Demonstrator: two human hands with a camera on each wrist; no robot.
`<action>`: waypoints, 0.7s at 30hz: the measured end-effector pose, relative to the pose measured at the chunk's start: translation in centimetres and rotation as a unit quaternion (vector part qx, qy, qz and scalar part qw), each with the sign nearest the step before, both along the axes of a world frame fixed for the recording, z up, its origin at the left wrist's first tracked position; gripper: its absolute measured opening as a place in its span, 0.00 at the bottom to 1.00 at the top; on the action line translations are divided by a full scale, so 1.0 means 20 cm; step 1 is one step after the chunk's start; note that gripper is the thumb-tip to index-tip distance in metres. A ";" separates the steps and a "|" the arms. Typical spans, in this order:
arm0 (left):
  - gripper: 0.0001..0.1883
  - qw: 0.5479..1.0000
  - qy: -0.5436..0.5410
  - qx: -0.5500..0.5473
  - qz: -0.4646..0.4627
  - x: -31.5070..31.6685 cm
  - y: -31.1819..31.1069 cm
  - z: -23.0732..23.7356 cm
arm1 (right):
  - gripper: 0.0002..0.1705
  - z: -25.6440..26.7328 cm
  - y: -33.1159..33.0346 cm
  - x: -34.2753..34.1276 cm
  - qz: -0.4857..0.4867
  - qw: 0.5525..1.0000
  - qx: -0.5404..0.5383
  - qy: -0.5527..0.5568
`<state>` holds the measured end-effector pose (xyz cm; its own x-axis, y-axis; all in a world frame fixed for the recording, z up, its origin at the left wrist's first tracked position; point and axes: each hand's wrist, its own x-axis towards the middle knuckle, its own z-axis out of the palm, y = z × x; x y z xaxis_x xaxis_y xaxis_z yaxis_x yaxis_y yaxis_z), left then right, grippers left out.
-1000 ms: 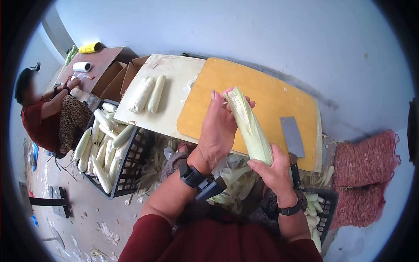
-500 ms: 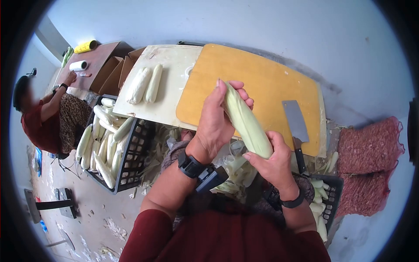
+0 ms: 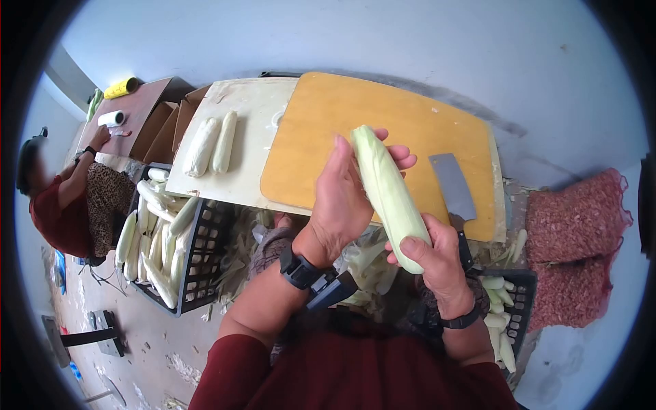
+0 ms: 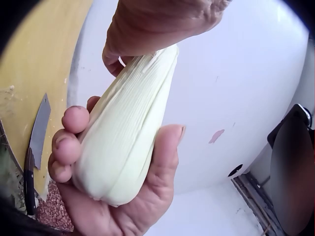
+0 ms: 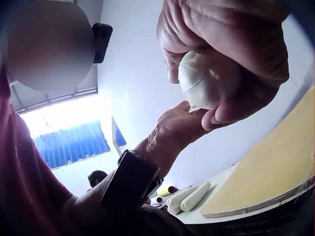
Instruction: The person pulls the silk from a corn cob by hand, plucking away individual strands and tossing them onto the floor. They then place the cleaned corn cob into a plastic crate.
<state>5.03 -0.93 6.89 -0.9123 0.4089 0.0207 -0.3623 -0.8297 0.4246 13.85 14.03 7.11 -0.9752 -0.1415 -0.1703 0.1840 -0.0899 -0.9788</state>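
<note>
An ear of corn in pale green husk [image 3: 389,198] slants over the front of the yellow board [image 3: 328,109]. My right hand [image 3: 441,263] grips its rounded lower end, thumb across the husk. My left hand [image 3: 345,201] supports the upper part, its fingers reaching behind the ear and its thumb standing apart. In the left wrist view, the right hand [image 4: 118,206] cups the ear's thick end from below. Seen from the right wrist, the end of the ear [image 5: 197,81] pokes out of the right fist. Right of the ear, a cleaver [image 3: 451,184] lies on the board.
Two trimmed ears [image 3: 224,143] lie on the white tabletop [image 3: 256,102]. Crates of corn stand at left, a black crate [image 3: 195,260], and at right, another crate [image 3: 525,294]. Red net sacks [image 3: 574,212] lean by the wall. A person [image 3: 61,205] works at a far table.
The ear has been turned, so the opening with bare kernels is out of sight and closed husk faces up. My left fingers have straightened; my right thumb has shifted over the lower end.
</note>
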 end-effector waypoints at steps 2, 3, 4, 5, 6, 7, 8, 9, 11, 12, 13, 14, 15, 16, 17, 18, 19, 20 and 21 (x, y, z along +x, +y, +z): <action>0.27 0.997 0.002 -0.064 -0.033 0.02 0.03 -0.01 | 0.31 0.01 0.01 0.00 -0.017 1.000 -0.009 -0.005; 0.27 0.998 0.002 -0.061 -0.034 0.02 0.03 -0.01 | 0.30 0.01 0.01 0.00 -0.032 0.999 -0.022 -0.012; 0.26 0.995 0.028 -0.085 -0.048 0.02 0.04 -0.03 | 0.30 0.01 0.01 -0.01 -0.033 0.999 -0.021 -0.012; 0.25 0.991 0.053 -0.109 -0.062 0.02 0.04 -0.04 | 0.29 0.01 0.02 -0.01 -0.032 0.999 -0.034 -0.018; 0.24 0.991 0.053 -0.089 -0.081 0.02 0.03 -0.04 | 0.29 0.01 0.02 -0.01 -0.031 0.998 -0.047 -0.025; 0.24 0.991 0.054 -0.086 -0.082 0.02 0.03 -0.05 | 0.29 0.01 0.02 -0.01 -0.033 0.998 -0.045 -0.025; 0.23 0.992 0.040 -0.066 -0.097 0.01 0.02 -0.06 | 0.26 0.01 0.02 -0.02 -0.034 0.999 -0.023 -0.011; 0.22 0.992 0.025 -0.045 -0.112 0.02 0.02 -0.06 | 0.23 0.01 0.01 -0.02 -0.035 0.999 0.000 0.003; 0.20 0.992 0.020 -0.076 -0.103 0.03 0.02 -0.06 | 0.22 0.01 -0.01 -0.02 -0.056 0.994 0.088 0.024; 0.18 0.989 0.016 -0.109 -0.093 0.04 0.02 -0.06 | 0.20 0.01 -0.01 -0.02 -0.075 0.981 0.171 0.047; 0.18 0.990 0.014 -0.106 -0.096 0.04 0.02 -0.06 | 0.20 -0.01 -0.01 -0.03 -0.077 0.981 0.174 0.044; 0.17 0.984 0.039 -0.152 -0.079 0.06 0.02 -0.07 | 0.19 -0.05 -0.01 -0.05 -0.133 0.936 0.283 0.161; 0.16 0.976 0.063 -0.198 -0.062 0.07 0.02 -0.07 | 0.18 -0.08 0.00 -0.06 -0.185 0.862 0.385 0.272; 0.17 0.976 0.042 -0.211 -0.041 0.08 0.04 -0.07 | 0.16 -0.09 0.01 -0.07 -0.188 0.873 0.359 0.270; 0.17 0.976 0.039 -0.210 -0.048 0.09 0.04 -0.07 | 0.16 -0.08 0.01 -0.08 -0.191 0.873 0.363 0.264; 0.16 0.972 0.040 -0.226 -0.041 0.10 0.04 -0.07 | 0.15 -0.06 0.01 -0.08 -0.179 0.904 0.318 0.223; 0.16 0.969 0.041 -0.243 -0.035 0.11 0.04 -0.08 | 0.14 -0.06 0.00 -0.07 -0.167 0.931 0.271 0.180; 0.16 0.969 0.037 -0.242 -0.044 0.12 0.04 -0.09 | 0.14 -0.07 -0.01 -0.06 -0.173 0.930 0.273 0.173; 0.16 0.969 0.036 -0.240 -0.052 0.12 0.03 -0.10 | 0.13 -0.08 -0.01 -0.06 -0.170 0.928 0.280 0.180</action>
